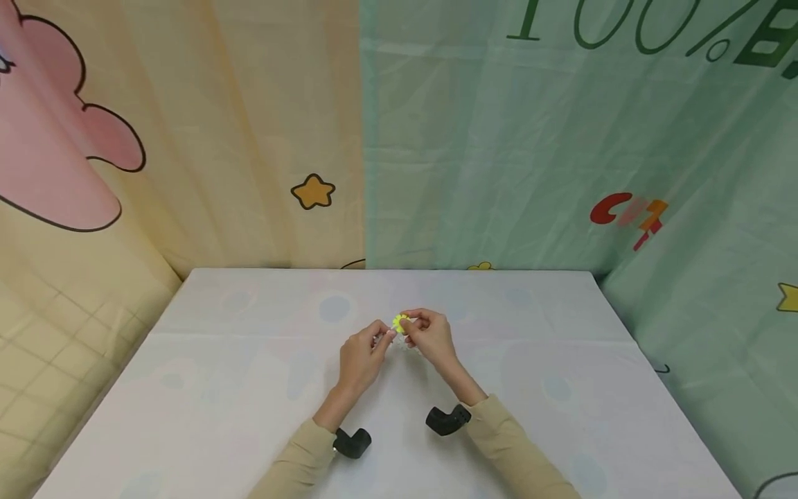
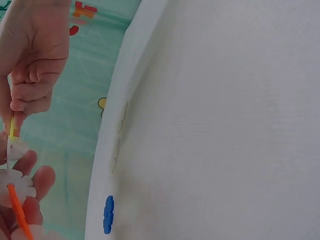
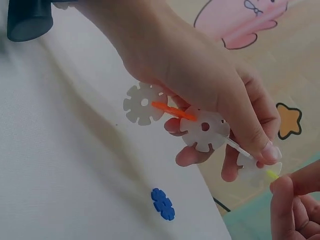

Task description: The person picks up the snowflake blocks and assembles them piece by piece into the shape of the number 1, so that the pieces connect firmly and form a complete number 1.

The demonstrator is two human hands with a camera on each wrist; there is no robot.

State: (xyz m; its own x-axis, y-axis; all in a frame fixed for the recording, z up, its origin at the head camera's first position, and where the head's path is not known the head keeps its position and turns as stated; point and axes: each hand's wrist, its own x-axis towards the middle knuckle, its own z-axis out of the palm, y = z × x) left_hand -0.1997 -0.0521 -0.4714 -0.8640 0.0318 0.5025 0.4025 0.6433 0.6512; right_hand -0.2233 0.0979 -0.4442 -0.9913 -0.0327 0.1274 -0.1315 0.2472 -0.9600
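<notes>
Several slotted snowflake discs are joined in a chain between the two hands. My left hand [image 1: 360, 355] grips the chain; in the right wrist view its fingers are curled round a whitish disc [image 3: 210, 137], with an orange disc [image 3: 172, 110] seen edge-on and another whitish disc [image 3: 135, 107] behind it. A yellow disc [image 1: 397, 324] is pinched between the thumb and finger of my right hand [image 1: 431, 336]. In the right wrist view that yellow disc meets a whitish disc [image 3: 250, 170] beside the left thumb. Fingers partly hide the joint.
A blue slotted piece [image 3: 162, 204] shows against the white table [image 1: 218, 416] in both wrist views; the head view does not show it. Printed curtains [image 1: 467, 152] hang behind the table and at both sides. A black wrist mount [image 1: 447, 420] sits on each forearm.
</notes>
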